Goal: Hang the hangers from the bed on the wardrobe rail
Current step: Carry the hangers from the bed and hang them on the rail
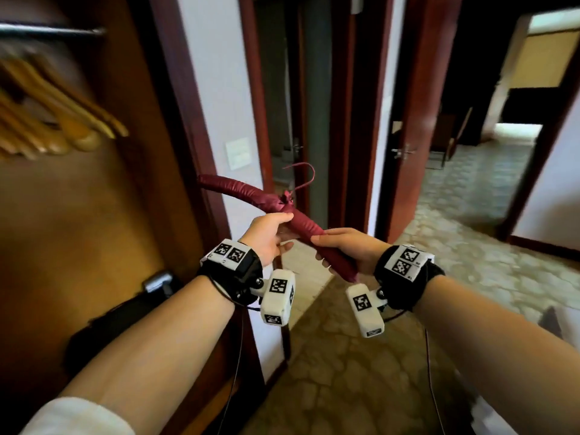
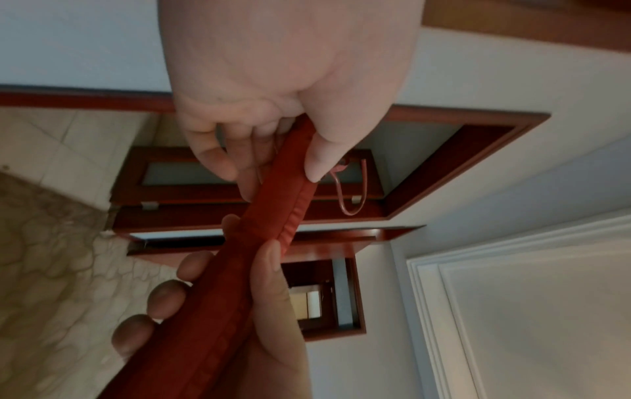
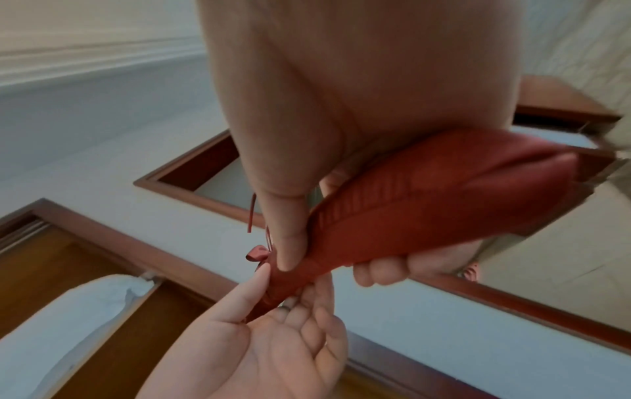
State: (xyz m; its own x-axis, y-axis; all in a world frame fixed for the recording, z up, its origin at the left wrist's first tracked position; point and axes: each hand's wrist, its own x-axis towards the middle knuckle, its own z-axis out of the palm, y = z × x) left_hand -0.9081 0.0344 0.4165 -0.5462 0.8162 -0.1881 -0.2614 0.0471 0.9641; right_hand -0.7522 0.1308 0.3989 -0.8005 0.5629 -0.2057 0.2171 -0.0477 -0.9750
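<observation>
You hold one red padded hanger [image 1: 284, 211] in front of you, beside the open wardrobe: your left hand [image 1: 266, 238] pinches its middle, and your right hand [image 1: 346, 249] wraps round one end. Several wooden hangers [image 1: 59, 120] hang blurry on the one rail [image 1: 50, 29], cut off at the edge, so you cannot count them.

At ten o'clock the wardrobe rail [image 1: 51, 30] carries wooden hangers [image 1: 59, 117] bunched along its left part; its right end looks bare. The wardrobe's side panel [image 1: 163, 98] stands between the padded hanger [image 1: 248, 196] and that rail.
</observation>
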